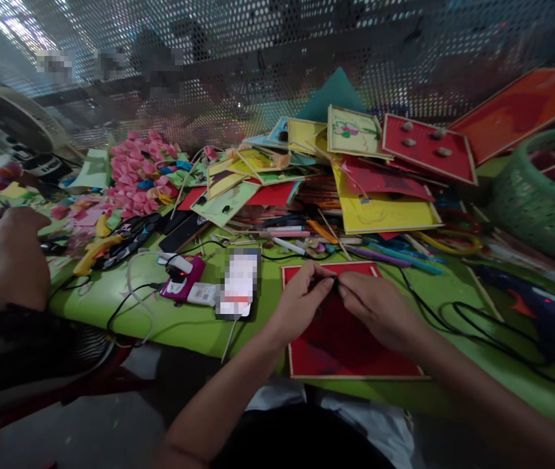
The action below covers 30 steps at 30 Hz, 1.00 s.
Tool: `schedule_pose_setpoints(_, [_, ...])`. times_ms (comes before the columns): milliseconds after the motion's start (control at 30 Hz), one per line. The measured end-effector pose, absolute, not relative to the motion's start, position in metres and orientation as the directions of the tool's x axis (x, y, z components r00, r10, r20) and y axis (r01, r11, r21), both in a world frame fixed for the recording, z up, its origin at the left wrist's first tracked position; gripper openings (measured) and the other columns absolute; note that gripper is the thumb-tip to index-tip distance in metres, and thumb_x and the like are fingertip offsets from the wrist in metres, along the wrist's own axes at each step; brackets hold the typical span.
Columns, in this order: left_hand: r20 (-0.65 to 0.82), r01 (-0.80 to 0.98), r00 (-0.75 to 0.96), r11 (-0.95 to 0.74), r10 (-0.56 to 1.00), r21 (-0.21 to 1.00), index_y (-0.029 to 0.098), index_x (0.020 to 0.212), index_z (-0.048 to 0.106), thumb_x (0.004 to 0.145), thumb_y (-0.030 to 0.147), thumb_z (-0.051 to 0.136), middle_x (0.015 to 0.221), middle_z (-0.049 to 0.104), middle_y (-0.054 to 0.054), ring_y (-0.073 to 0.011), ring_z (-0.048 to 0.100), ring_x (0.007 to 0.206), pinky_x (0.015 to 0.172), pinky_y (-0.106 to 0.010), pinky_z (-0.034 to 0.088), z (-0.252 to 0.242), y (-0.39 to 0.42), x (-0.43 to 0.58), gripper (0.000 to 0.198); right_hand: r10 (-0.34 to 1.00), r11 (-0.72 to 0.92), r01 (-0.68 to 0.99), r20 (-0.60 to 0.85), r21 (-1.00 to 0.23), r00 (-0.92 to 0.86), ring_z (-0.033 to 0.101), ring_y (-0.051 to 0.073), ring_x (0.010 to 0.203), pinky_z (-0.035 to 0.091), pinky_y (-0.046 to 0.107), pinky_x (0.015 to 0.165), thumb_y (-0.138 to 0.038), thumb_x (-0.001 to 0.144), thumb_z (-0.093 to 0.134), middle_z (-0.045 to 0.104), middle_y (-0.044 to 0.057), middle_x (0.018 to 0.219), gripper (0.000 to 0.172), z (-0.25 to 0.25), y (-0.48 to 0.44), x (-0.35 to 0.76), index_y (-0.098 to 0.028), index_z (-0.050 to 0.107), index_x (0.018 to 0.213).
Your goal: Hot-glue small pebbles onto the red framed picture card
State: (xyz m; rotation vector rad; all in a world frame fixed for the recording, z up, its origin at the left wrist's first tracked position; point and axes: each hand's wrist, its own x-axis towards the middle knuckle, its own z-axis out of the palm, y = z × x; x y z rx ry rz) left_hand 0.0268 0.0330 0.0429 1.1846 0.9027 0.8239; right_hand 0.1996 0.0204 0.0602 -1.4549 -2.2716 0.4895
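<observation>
My left hand [301, 296] and my right hand [375, 303] meet over a red sheet [326, 348] edged with thin pale strips. Between their fingertips they pinch a small dark piece [335, 281], too small and too covered to name. The fingers of both hands are closed, and they hide part of the sheet's upper half. Close to my left hand lies a lit phone [238, 283] with a cable plugged into it. A blue glue gun [526, 299] rests on the table to the right of my right hand.
A purple power socket [183, 280] with chargers stands left of the phone. Pens [290, 232] and framed cards [389, 208] pile up behind. Pink paper pieces [135, 169] are heaped back left. A green basket [546, 189] stands right. Another person's hands [14, 228] work at far left.
</observation>
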Motion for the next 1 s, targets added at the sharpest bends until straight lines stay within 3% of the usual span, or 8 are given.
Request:
schedule_pose_setpoints(300, [-0.162, -0.087, 0.420, 0.217, 0.893, 0.972, 0.019, 0.099, 0.058, 0.092, 0.038, 0.060, 0.074, 0.053, 0.003, -0.0098, 0.044, 0.061, 0.054, -0.021, 0.036, 0.041, 0.034, 0.027, 0.020, 0.916, 0.395, 0.775, 0.154, -0.492, -0.370, 0.047, 0.016, 0.056, 0.030, 0.028, 0.056, -0.027, 0.092, 0.035, 0.055, 0.002, 0.063, 0.023, 0.059, 0.020, 0.199, -0.023, 0.039, 0.070])
schedule_pose_setpoints(533, [-0.176, -0.103, 0.373, 0.229, 0.911, 0.968, 0.020, 0.100, 0.059, 0.093, 0.036, 0.058, 0.084, 0.056, 0.001, -0.0122, 0.050, 0.071, 0.057, -0.020, 0.041, 0.044, 0.033, 0.027, 0.018, 0.904, 0.420, 0.692, 0.198, -0.587, -0.380, 0.050, 0.016, 0.061, 0.037, 0.027, 0.059, -0.029, 0.100, 0.033, 0.061, 0.004, 0.072, 0.030, 0.061, 0.018, 0.201, -0.022, 0.046, 0.074])
schedule_pose_setpoints(800, [-0.067, -0.005, 0.327, 0.072, 0.943, 0.997, 0.020, 0.094, 0.057, 0.095, 0.028, 0.052, 0.090, 0.059, -0.001, -0.0155, 0.054, 0.086, 0.083, -0.028, 0.045, 0.048, 0.032, 0.029, 0.010, 0.873, 0.486, 0.726, 0.235, -0.486, -0.427, 0.056, 0.018, 0.063, 0.037, 0.028, 0.059, -0.031, 0.102, 0.036, 0.062, 0.003, 0.074, 0.028, 0.058, 0.019, 0.203, -0.023, 0.047, 0.079])
schedule_pose_setpoints(1000, [-0.004, 0.046, 0.314, -0.011, 0.949, 0.999, 0.020, 0.093, 0.057, 0.094, 0.027, 0.054, 0.089, 0.060, -0.002, -0.0166, 0.056, 0.086, 0.081, -0.029, 0.045, 0.045, 0.030, 0.030, 0.007, 0.829, 0.553, 0.745, 0.332, -0.373, -0.449, 0.061, 0.018, 0.062, 0.041, 0.029, 0.059, -0.022, 0.099, 0.037, 0.066, 0.003, 0.074, 0.022, 0.045, 0.020, 0.205, -0.022, 0.053, 0.084])
